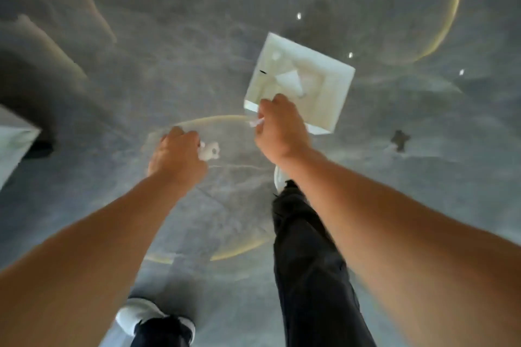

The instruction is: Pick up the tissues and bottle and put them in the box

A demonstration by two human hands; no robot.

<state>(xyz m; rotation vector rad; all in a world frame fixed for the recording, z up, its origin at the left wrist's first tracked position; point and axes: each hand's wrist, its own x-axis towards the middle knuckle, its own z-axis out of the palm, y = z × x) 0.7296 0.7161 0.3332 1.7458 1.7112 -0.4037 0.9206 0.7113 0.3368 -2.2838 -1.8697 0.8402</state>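
A person's right hand (279, 129), pinching a tissue (256, 122), reaches the open white box (335, 110) on the floor — the left hand (177, 155) grips another crumpled tissue (209, 150) — the drop-in seems next, and no bottle is visible

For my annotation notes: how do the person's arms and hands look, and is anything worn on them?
Both forearms are bare, with no sleeves in view. The left hand and right hand wear no gloves; no watch or ring shows, though the picture is blurred. Lower down, dark trousers and white shoes show.
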